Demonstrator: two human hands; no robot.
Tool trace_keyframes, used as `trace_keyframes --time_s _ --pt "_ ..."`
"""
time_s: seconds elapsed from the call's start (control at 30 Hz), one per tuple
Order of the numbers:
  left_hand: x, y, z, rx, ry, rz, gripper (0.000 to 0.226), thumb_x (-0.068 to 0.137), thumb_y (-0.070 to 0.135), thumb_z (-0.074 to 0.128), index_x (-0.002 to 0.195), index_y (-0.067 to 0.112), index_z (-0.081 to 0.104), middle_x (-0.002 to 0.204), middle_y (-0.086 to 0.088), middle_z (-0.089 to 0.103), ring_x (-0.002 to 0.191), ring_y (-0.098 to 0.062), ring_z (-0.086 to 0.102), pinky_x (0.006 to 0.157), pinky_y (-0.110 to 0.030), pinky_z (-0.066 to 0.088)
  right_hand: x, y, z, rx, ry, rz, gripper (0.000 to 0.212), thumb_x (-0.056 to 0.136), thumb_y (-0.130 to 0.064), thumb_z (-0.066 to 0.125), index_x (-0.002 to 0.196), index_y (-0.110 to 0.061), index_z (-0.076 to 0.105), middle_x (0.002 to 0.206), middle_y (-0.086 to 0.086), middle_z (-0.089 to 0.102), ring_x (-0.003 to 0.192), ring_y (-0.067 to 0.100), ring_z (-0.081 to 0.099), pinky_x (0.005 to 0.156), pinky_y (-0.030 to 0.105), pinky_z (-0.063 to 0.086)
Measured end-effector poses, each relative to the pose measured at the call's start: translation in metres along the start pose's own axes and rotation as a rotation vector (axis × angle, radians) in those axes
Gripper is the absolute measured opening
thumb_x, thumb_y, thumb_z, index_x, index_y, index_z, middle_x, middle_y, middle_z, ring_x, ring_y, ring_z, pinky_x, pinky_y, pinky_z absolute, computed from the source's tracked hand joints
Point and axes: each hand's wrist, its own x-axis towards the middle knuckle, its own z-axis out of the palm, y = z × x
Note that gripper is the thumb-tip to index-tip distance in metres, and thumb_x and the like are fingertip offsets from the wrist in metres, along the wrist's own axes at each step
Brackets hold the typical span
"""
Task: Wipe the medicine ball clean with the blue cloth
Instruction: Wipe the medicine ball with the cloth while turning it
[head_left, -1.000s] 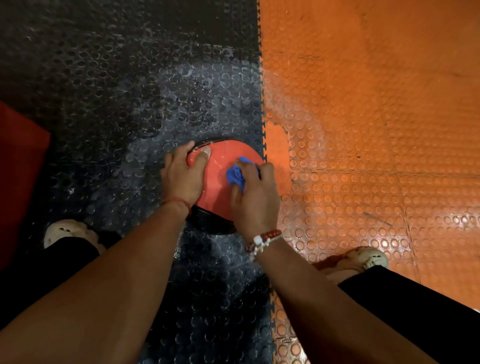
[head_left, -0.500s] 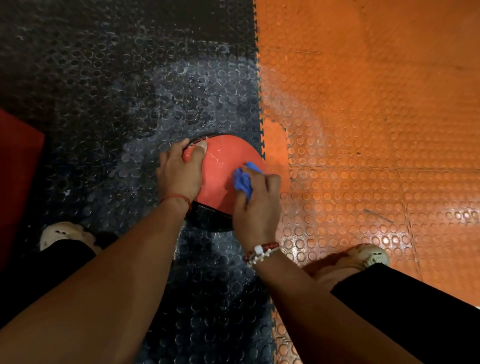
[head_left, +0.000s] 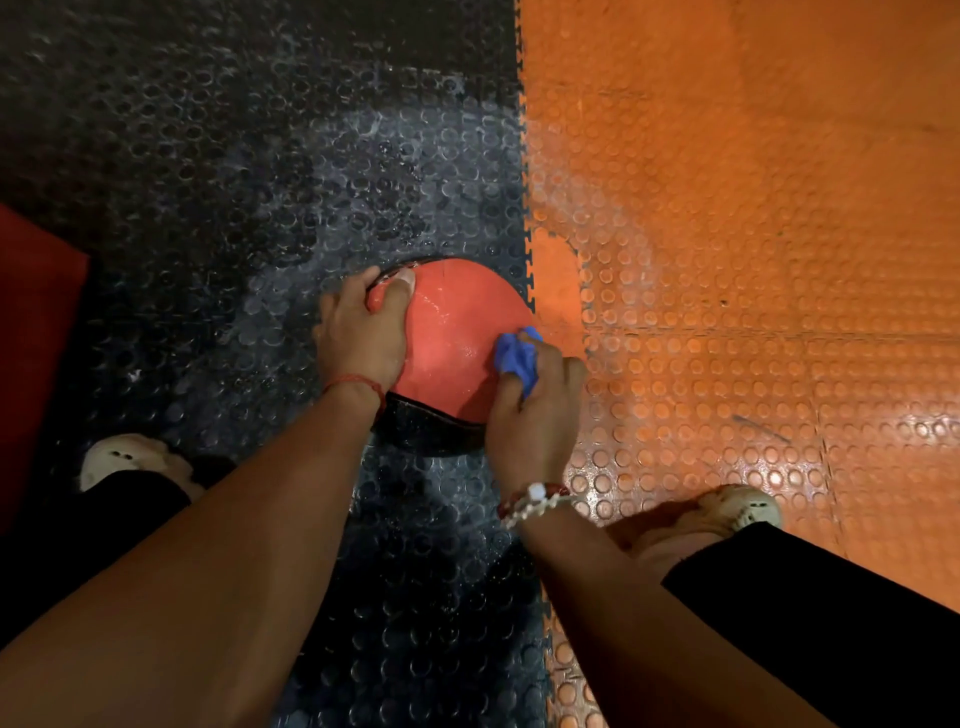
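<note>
The medicine ball (head_left: 452, 343), red on top with a black lower part, sits on the black studded floor beside the seam with the orange mat. My left hand (head_left: 358, 332) grips its left side, thumb curled over the upper edge. My right hand (head_left: 535, 410) holds the bunched blue cloth (head_left: 514, 358) and presses it against the ball's right side. The ball's red surface looks wet and shiny.
Black studded floor mat (head_left: 234, 182) lies on the left and an orange studded mat (head_left: 753, 234) on the right, both with whitish smears. A red object (head_left: 36, 338) sits at the left edge. My two feet in light shoes (head_left: 119, 457) (head_left: 737, 506) flank the ball.
My right hand has carried the blue cloth from the ball's top middle down toward its right side. The left hand keeps its grip on the ball.
</note>
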Motion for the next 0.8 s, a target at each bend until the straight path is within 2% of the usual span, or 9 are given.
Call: trace_keyframes --time_s 0.13,0.23,0.3,0.37,0.47,0.57,0.63,0.67,0.8 --pt "-0.001 -0.001 -0.001 0.008 -0.024 0.01 0.06 0.081 0.069 0.047 0.134 0.041 0.051 0.143 0.001 0.04 0.131 -0.026 0.04 0.111 -0.042 0.032 0.007 -0.025 0.005 -0.035 -0.085 -0.229 0.046 0.074 -0.025 0.038 0.114 -0.019 0.059 0.109 0.011 0.05 0.091 0.031 0.056 0.07 0.037 0.051" --pt "-0.004 -0.004 -0.003 -0.001 -0.042 0.029 0.065 0.078 0.072 0.048 0.135 0.041 0.049 0.143 0.001 0.038 0.132 -0.025 0.039 0.111 -0.043 0.031 0.033 -0.027 0.006 -0.082 -0.068 -0.259 0.043 0.075 -0.028 0.036 0.108 -0.016 0.061 0.103 0.012 0.052 0.082 0.033 0.057 0.063 0.035 0.048" --pt "-0.006 -0.004 -0.004 -0.002 -0.044 0.032 0.067 0.077 0.073 0.048 0.136 0.042 0.048 0.142 0.002 0.038 0.132 -0.024 0.038 0.111 -0.045 0.032 0.049 -0.019 0.005 -0.078 -0.047 -0.168 0.033 0.082 -0.023 0.042 0.109 -0.013 0.06 0.105 0.013 0.052 0.082 0.032 0.056 0.062 0.028 0.038" --pt "-0.008 -0.004 -0.004 -0.002 -0.038 0.035 0.066 0.077 0.072 0.049 0.136 0.041 0.048 0.142 0.003 0.038 0.132 -0.024 0.038 0.11 -0.046 0.032 0.061 -0.001 0.007 -0.061 -0.039 0.023 0.028 0.089 -0.019 0.048 0.114 -0.012 0.058 0.11 0.015 0.053 0.089 0.031 0.055 0.063 0.025 0.029" --pt "-0.008 -0.003 -0.003 -0.009 -0.029 0.032 0.061 0.08 0.069 0.05 0.134 0.041 0.049 0.141 0.004 0.039 0.131 -0.025 0.038 0.109 -0.048 0.033 0.057 0.018 0.007 0.019 -0.021 0.199 0.025 0.091 -0.018 0.047 0.112 -0.008 0.057 0.106 0.018 0.056 0.091 0.033 0.056 0.067 0.027 0.034" --pt "-0.006 0.0 -0.001 -0.005 -0.021 0.01 0.059 0.082 0.068 0.05 0.135 0.041 0.049 0.142 0.002 0.039 0.132 -0.026 0.038 0.11 -0.047 0.033 0.026 0.015 0.005 0.081 0.034 0.261 0.025 0.091 -0.013 0.046 0.113 -0.005 0.056 0.109 0.015 0.052 0.084 0.02 0.048 0.064 0.021 0.03" --pt "-0.005 0.003 0.0 -0.007 -0.016 -0.006 0.059 0.082 0.068 0.05 0.135 0.041 0.049 0.143 0.001 0.038 0.132 -0.027 0.038 0.11 -0.047 0.033 0.002 0.002 0.003 0.097 0.048 0.193 0.028 0.09 -0.014 0.047 0.116 -0.011 0.056 0.112 0.008 0.048 0.083 0.014 0.045 0.064 0.018 0.035" --pt "-0.004 0.003 0.0 -0.001 -0.014 -0.009 0.06 0.082 0.069 0.049 0.135 0.042 0.049 0.143 0.001 0.038 0.132 -0.027 0.039 0.11 -0.047 0.033 -0.007 -0.005 0.002 0.104 0.044 0.106 0.031 0.087 -0.016 0.046 0.116 -0.015 0.056 0.112 0.006 0.047 0.085 0.014 0.048 0.068 0.021 0.041" --pt "-0.006 0.0 -0.001 0.007 -0.036 0.015 0.067 0.079 0.072 0.046 0.139 0.042 0.045 0.146 0.001 0.035 0.134 -0.027 0.037 0.111 -0.048 0.032 0.003 -0.021 0.007 0.027 -0.091 -0.218 0.045 0.076 -0.023 0.039 0.116 -0.018 0.058 0.119 0.015 0.049 0.112 0.032 0.051 0.088 0.038 0.049"
